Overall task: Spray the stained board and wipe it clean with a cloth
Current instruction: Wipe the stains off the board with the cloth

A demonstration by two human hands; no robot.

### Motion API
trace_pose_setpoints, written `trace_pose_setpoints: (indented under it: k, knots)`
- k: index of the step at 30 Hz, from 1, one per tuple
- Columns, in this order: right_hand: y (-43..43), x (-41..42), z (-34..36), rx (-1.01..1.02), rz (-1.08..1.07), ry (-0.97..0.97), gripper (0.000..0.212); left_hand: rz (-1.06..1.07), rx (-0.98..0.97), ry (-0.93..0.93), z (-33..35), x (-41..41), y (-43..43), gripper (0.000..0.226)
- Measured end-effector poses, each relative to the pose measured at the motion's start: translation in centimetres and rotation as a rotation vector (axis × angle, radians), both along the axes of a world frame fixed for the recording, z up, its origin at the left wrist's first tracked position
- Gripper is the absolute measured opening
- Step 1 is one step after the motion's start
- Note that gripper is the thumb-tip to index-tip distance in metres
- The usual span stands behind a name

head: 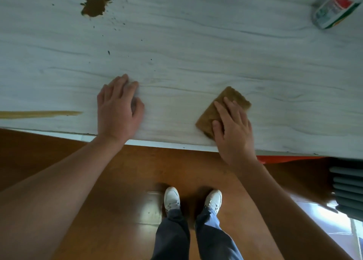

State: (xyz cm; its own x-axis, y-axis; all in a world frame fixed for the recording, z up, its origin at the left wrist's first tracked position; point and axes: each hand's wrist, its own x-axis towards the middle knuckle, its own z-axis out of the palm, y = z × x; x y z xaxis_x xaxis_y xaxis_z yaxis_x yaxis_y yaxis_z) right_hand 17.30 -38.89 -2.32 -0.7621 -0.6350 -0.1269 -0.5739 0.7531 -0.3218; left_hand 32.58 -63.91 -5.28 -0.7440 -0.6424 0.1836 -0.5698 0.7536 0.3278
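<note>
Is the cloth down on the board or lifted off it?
Down: the cloth lies flat on the board near its front edge, the right hand resting on it with straight fingers.

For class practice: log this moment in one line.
left hand: rests on board | right hand: presses cloth | brown stain: unwiped | bottle: unheld

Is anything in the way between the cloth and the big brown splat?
Nothing visible. Only bare board lies between the cloth under the right hand and the splat; the left hand rests aside.
</note>
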Motion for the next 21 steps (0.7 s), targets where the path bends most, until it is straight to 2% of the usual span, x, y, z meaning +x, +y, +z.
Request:
trace_pose_setpoints:
  k: [4, 10, 17, 21]
  knots:
    - [-0.4, -2.6, -0.1, 0.030, 0.002, 0.005, 0.051, 0.006, 0.012, 0.004, 0.0, -0.2, 0.1, 0.045]
    - [-8.3, -3.2, -0.7, 0.013, -0.009, 0.014, 0.052, 0.005, -0.005, -0.047, 0.2, -0.2, 0.0, 0.049]
    - [-17.0, -1.3, -1.1, -0.039, 0.248, 0.030, 0.051, 0.007, -0.028, -0.105, 0.1, -0.1, -0.1, 0.050]
    - [-15.9, -2.3, -1.3, -0.071, 0.396, 0.058, 0.050, 0.007, -0.019, -0.103, 0.1, -0.3, -0.1, 0.050]
